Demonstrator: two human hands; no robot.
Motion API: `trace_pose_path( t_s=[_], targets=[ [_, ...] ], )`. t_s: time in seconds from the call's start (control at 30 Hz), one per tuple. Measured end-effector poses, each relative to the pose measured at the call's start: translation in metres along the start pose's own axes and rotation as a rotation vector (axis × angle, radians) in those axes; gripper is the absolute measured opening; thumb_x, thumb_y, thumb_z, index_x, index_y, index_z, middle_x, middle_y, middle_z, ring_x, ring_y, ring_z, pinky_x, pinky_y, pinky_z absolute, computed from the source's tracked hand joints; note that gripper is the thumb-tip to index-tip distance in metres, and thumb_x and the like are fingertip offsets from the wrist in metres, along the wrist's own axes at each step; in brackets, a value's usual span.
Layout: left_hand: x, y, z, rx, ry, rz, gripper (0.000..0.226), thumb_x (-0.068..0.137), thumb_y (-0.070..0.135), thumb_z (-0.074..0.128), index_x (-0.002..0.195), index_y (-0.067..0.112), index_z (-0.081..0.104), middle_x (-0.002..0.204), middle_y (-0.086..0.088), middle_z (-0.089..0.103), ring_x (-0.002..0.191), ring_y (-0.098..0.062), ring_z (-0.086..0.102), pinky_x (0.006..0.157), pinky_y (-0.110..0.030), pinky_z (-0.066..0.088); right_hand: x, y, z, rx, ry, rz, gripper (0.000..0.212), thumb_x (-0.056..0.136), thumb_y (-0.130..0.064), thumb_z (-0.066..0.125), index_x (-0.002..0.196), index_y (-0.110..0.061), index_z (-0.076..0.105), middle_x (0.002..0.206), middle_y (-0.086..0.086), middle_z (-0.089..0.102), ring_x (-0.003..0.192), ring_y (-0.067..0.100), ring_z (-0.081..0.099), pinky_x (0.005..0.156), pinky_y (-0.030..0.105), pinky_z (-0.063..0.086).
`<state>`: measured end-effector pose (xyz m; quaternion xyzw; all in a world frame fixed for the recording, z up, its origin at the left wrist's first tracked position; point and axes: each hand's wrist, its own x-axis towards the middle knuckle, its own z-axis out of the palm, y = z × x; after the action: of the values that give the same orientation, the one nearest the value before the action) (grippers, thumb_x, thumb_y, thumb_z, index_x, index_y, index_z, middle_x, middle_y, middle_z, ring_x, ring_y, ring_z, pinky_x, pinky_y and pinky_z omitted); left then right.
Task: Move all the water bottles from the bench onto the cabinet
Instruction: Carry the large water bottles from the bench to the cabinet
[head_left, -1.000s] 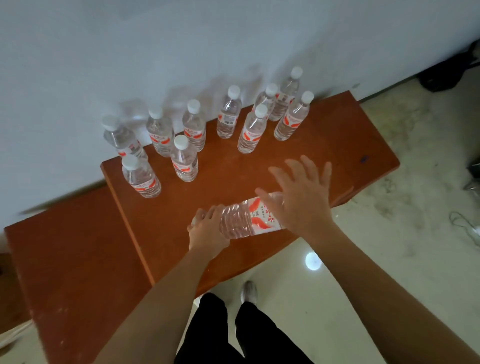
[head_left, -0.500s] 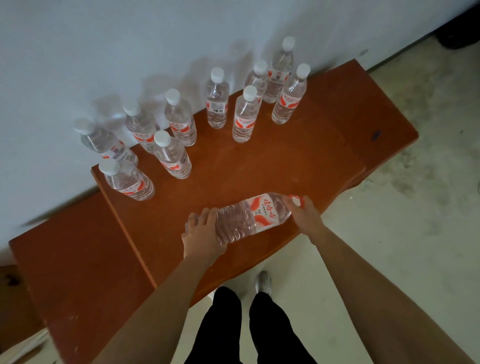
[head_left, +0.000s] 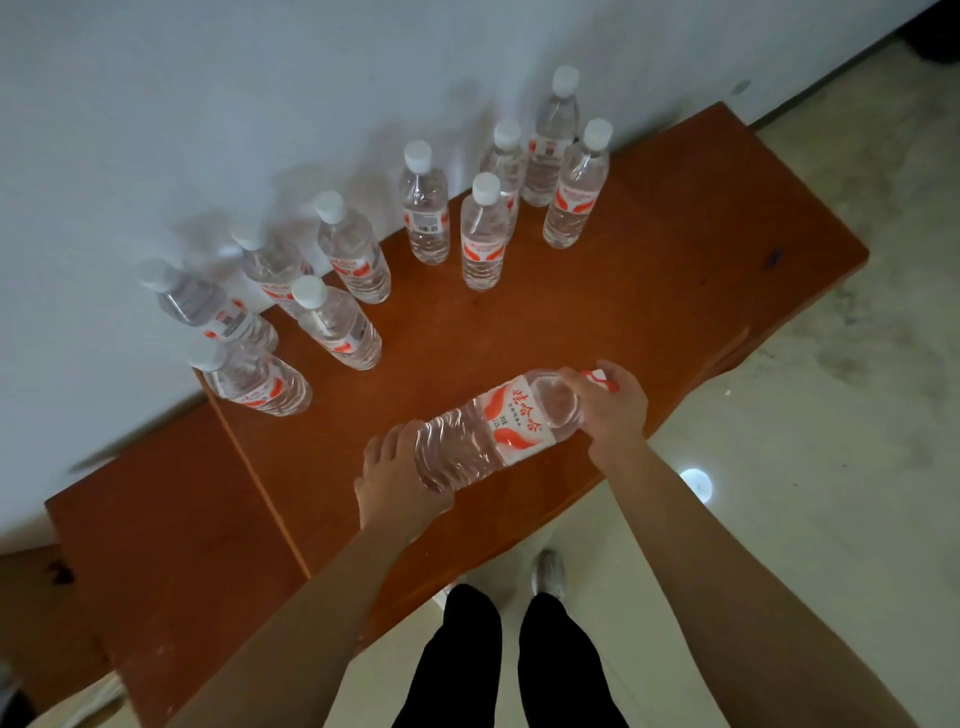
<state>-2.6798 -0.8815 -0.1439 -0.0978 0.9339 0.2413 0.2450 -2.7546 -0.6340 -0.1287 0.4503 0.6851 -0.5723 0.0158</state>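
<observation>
A large clear water bottle (head_left: 498, 426) with a red-and-white label lies on its side over the front part of the reddish-brown wooden top (head_left: 649, 291). My left hand (head_left: 400, 483) grips its base end. My right hand (head_left: 610, 410) grips its neck, where a red handle ring shows. Several small water bottles (head_left: 483, 234) with white caps stand upright along the white wall at the back of the same top. Whether the large bottle rests on the wood or is lifted just above it, I cannot tell.
A lower wooden surface (head_left: 156, 561) of the same colour adjoins on the left. The white wall (head_left: 260, 104) runs behind the bottles. Pale floor (head_left: 805, 467) lies to the right, and my legs and shoes show below the front edge.
My right hand went from hovering spread over the large bottle to gripping its neck end. The bottle has tilted slightly, and my view has moved a little closer.
</observation>
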Motion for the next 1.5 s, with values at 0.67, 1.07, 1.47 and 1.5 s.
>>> trace_pose_path(
  t_s=[0.67, 1.07, 1.47, 1.5],
  targets=[
    [0.059, 0.038, -0.056, -1.488, -0.199, -0.32, 0.038, 0.106, 0.021, 0.04, 0.143, 0.029, 0.046, 0.132, -0.008, 0.056, 0.117, -0.037, 0.06, 0.098, -0.054, 0.052, -0.091, -0.122, 0.048, -0.581, -0.675, -0.834, 0.05, 0.087, -0.048, 0.073, 0.13, -0.031, 0.053, 0.135, -0.014, 0.052, 0.124, 0.0, 0.044, 0.104, 0.028, 0.037],
    [0.061, 0.036, -0.067, -1.696, -0.263, -0.34, 0.04, 0.102, 0.047, 0.047, 0.14, 0.034, 0.048, 0.131, -0.002, 0.055, 0.118, -0.036, 0.061, 0.1, -0.061, 0.048, -0.102, -0.183, 0.114, -0.668, -0.785, -0.885, 0.078, 0.072, -0.064, 0.081, 0.128, -0.026, 0.043, 0.127, -0.01, 0.054, 0.114, 0.01, 0.053, 0.088, 0.025, 0.041],
    [0.088, 0.055, -0.111, -1.728, -0.185, -0.29, 0.035, 0.1, 0.026, 0.059, 0.134, 0.029, 0.055, 0.143, -0.002, 0.054, 0.114, -0.033, 0.063, 0.094, -0.055, 0.054, -0.083, -0.182, 0.121, -0.529, -0.604, -1.025, 0.029, 0.09, -0.035, 0.075, 0.111, -0.018, 0.065, 0.1, -0.008, 0.07, 0.094, 0.006, 0.063, 0.083, 0.02, 0.05],
    [0.089, 0.054, -0.114, -1.707, -0.183, -0.328, 0.035, 0.101, 0.033, 0.055, 0.136, 0.03, 0.052, 0.146, -0.002, 0.05, 0.114, -0.033, 0.061, 0.097, -0.058, 0.051, -0.081, -0.184, 0.119, -0.51, -0.611, -0.988, 0.029, 0.09, -0.035, 0.075, 0.111, -0.017, 0.065, 0.099, -0.008, 0.07, 0.094, 0.004, 0.063, 0.081, 0.015, 0.048]
  ],
)
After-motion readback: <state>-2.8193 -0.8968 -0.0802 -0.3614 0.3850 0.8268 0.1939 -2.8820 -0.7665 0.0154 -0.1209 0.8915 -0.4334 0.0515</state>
